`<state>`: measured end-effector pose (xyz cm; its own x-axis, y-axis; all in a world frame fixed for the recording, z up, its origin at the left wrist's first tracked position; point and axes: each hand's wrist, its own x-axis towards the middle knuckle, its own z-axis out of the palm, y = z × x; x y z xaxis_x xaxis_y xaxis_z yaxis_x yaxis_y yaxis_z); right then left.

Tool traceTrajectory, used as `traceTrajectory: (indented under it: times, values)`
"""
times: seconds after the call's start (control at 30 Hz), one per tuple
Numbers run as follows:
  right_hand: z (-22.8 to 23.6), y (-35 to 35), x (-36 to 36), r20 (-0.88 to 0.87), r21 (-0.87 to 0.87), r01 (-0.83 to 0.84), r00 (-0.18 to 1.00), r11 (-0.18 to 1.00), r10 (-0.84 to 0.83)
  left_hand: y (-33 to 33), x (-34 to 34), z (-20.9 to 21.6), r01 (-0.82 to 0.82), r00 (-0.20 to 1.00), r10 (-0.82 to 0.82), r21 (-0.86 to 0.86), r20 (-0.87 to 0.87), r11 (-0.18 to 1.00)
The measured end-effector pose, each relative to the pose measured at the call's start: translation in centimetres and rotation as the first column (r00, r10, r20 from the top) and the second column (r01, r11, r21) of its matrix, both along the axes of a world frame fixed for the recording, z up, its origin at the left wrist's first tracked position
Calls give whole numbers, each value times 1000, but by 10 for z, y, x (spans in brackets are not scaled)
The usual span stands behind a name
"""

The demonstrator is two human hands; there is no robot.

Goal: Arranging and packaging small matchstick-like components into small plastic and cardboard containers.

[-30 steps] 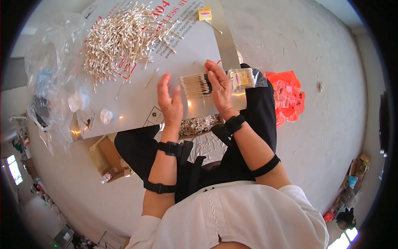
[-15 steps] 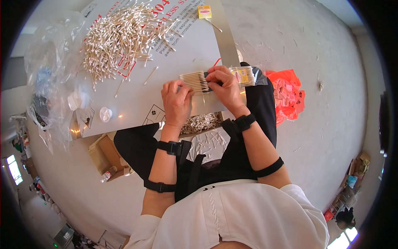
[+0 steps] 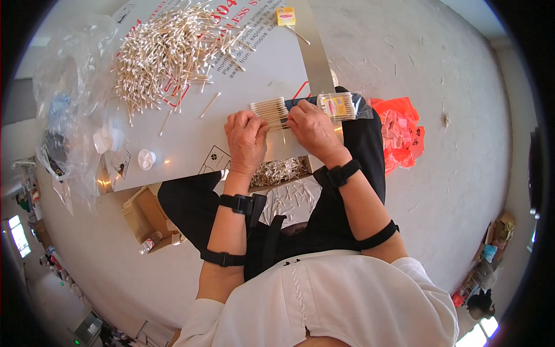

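Note:
A flat row of cotton swabs lies side by side near the table's front right corner. My left hand is closed in a pinch at the left ends of the nearest swabs. My right hand is closed at their right ends, its fingertips partly hidden by the hand. A dark strip runs from this row to a second row of swabs with a yellow label card on it. Farther off, a big loose heap of cotton swabs covers the table's far left.
A small yellow box stands at the far edge of the metal table. A white cup and clear plastic bags are at the left. Below are an open box of swabs, a cardboard box and a red bag.
My right hand has come toward me along the row's right ends, baring more of the dark strip. My left hand has barely shifted.

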<state>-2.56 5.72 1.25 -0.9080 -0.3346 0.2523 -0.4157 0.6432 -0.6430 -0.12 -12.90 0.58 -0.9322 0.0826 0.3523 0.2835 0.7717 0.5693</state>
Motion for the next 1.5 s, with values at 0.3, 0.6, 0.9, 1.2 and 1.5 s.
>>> traceTrajectory:
  times: [0.3, 0.6, 0.9, 1.2, 1.5]
  values:
    - [-1, -3, -3, 56, -62, 110, 993, 992, -107, 4, 2, 3, 29, 997, -33, -52, -70, 998]
    - [-6, -15, 7, 378, -538, 428, 893, 726, -246, 6, 0, 7, 252, 952, -151, -402, 265, 880]
    - [-17, -38, 10, 278, -739, 335, 942, 585, -189, 13, -6, 0, -4, 998, -16, 343, 53, 939]
    - [-23, -55, 5, 332, -753, 381, 924, 536, -191, 40, -18, -7, -149, 988, 77, 733, 131, 664]
    - [-25, -59, -5, 348, -789, 431, 901, 438, -259, 41, -25, -16, -126, 992, 73, 843, 103, 523]
